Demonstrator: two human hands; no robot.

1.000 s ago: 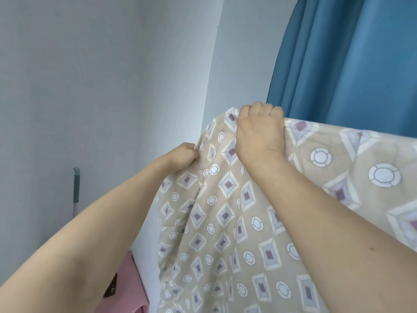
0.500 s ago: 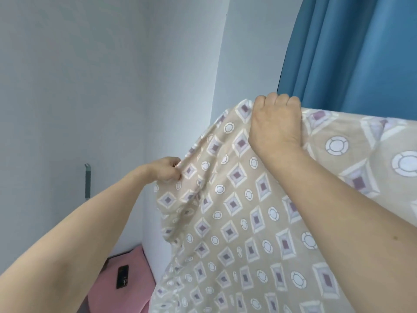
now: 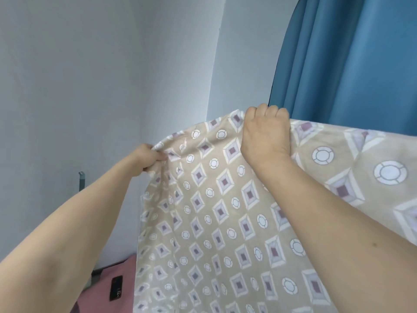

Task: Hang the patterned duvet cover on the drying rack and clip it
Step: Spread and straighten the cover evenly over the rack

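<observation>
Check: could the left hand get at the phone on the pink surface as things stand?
Probably not right away. The left hand grips the duvet cover's edge up high; the phone lies uncovered far below, so it must let go first.

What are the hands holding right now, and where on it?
Both grip the duvet cover: the left hand bunches its left edge, the right hand curls over its top edge.

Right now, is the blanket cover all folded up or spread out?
Spread out. The duvet cover hangs in one broad sheet, its pattern showing, held up by the left hand and right hand.
</observation>
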